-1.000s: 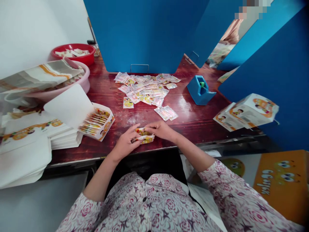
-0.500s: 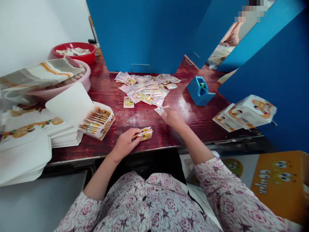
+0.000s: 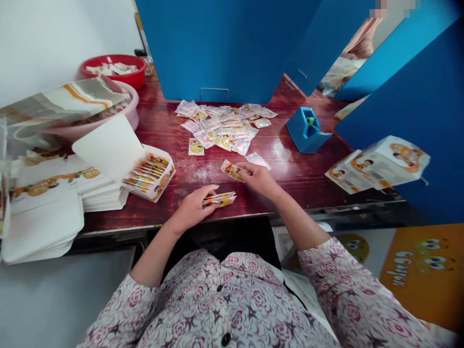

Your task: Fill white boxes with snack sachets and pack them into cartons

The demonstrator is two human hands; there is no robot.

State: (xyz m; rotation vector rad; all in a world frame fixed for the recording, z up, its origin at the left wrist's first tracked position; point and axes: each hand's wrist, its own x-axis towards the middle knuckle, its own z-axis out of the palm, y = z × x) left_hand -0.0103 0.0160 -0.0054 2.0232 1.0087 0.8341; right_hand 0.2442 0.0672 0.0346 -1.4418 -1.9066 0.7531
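Note:
My left hand (image 3: 192, 209) rests near the front edge of the dark red table (image 3: 290, 174), closed on a small stack of sachets (image 3: 220, 198). My right hand (image 3: 258, 178) is a little farther in, pinching a single printed sachet (image 3: 231, 169) by its edge. One loose sachet (image 3: 258, 160) lies just beyond that hand. A spread pile of several sachets (image 3: 225, 123) covers the middle back of the table. An open white carton (image 3: 149, 175) with upright sachets stands to the left, lid raised.
Flat carton blanks (image 3: 47, 203) are stacked at the left. A pink basin (image 3: 87, 126) and a red bowl (image 3: 115, 72) sit behind them. A blue tape dispenser (image 3: 307, 130) and closed cartons (image 3: 380, 166) are at the right. Blue partitions (image 3: 224, 43) wall the back and right.
My right hand left the stack, reached out to the loose sachets, picked one up and brought it back toward the left hand. The left hand kept holding the stack.

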